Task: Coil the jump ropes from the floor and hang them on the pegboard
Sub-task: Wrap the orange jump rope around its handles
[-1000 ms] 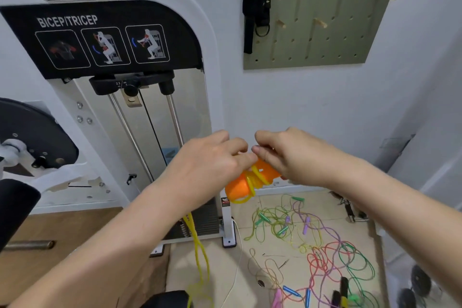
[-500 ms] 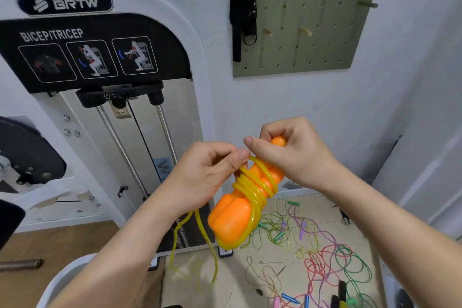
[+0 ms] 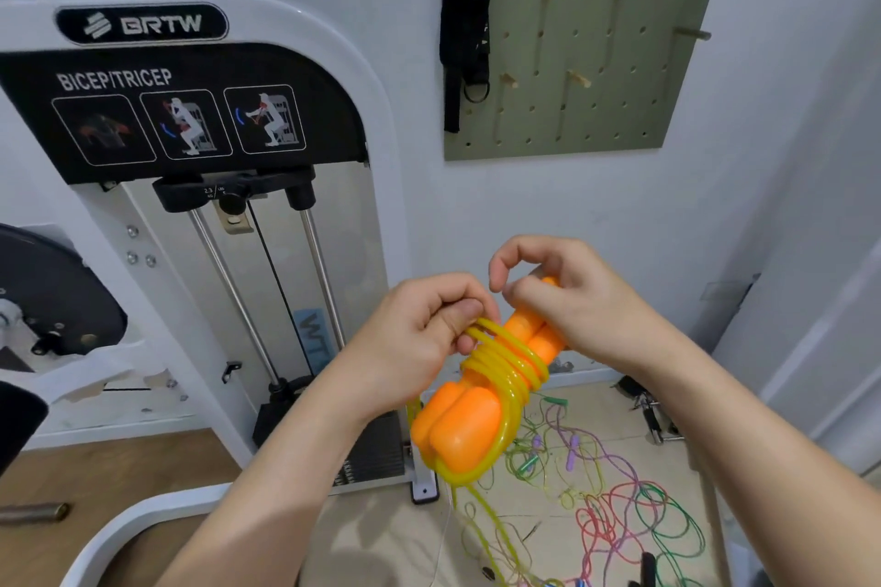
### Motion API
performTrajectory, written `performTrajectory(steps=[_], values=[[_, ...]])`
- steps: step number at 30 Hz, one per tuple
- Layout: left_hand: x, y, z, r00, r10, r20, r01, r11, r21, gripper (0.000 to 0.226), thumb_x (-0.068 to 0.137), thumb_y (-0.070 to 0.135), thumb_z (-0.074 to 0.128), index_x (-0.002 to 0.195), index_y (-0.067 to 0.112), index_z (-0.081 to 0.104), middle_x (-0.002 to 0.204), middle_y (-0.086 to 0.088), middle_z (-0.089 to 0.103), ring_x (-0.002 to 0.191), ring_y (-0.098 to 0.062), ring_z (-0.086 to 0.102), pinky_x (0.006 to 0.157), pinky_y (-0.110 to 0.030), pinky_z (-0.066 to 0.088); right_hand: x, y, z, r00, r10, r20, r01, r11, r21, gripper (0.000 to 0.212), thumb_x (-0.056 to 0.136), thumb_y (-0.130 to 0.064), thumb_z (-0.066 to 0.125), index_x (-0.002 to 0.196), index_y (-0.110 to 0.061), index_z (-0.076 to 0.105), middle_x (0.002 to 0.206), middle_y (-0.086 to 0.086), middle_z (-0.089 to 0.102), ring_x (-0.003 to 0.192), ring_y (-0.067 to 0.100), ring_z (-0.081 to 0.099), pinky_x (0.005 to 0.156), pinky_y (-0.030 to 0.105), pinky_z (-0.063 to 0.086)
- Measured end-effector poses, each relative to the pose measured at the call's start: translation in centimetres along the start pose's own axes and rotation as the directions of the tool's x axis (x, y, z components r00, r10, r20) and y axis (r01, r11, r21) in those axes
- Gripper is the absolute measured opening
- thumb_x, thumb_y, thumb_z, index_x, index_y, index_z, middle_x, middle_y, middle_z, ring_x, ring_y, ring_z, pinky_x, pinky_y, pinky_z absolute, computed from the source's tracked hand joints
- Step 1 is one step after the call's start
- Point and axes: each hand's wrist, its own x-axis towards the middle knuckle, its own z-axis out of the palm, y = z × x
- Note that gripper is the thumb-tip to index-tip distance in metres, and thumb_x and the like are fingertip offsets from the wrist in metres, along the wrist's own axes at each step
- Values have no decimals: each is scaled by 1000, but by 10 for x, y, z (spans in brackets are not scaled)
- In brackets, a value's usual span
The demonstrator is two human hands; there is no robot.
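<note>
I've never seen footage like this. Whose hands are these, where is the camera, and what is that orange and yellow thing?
There is no robot here. A person wears a camera on the head, so you look down at their own two hands. The right hand grips the upper ends of two orange handles lying side by side. The left hand pinches the yellow cord, which is looped several times round the handles. More jump ropes lie tangled on the floor. On the wall hangs a green pegboard with a black strap, beside a gym machine.
</note>
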Motion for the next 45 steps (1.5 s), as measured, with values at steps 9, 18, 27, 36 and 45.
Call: performTrajectory(steps=[9,18,27,36,45], values=[[5,-28,36,932,-362,-8,234,619,-750,45,56,55,80,70,16,62,53,-2,56,40,-12,52,40,-16,43,-10,0,19,966,166,-200,-49,872,488,18,74,-2,50,63,-14,59,46,-2,38,35,9,32,37,12,27],[-17,-27,75,873,-242,-423,56,912,-406,16,95,8,50,90,16,62,78,-1,62,53,-11,48,46,-17,33,-1,33,45,672,509,-538,-35,747,664,30,88,3,38,67,-10,54,41,-3,38,30,10,34,33,13,25],[-23,-26,81,833,-300,-466,166,937,-306,34,95,29,52,66,10,52,46,10,38,45,-5,29,45,-15,24,-14,56,67,573,-38,-819,-15,998,-57,22,84,-14,40,81,-22,61,46,-10,44,46,5,46,46,19,31],[-26,-34,66,852,-226,-472,81,948,-309,25,95,5,51,71,2,61,57,-9,47,45,-12,47,48,-17,41,-49,60,61,944,324,-57,-247,813,527,41,90,-46,51,86,-6,63,70,14,64,48,19,58,41,25,45],[-29,-51,56,911,-279,-303,332,933,138,27,91,25,59,65,19,65,57,5,60,61,-9,55,62,-27,43,-57,77,37,879,368,304,-463,814,351,14,87,-25,67,79,-15,62,62,8,59,51,15,47,45,19,34]])
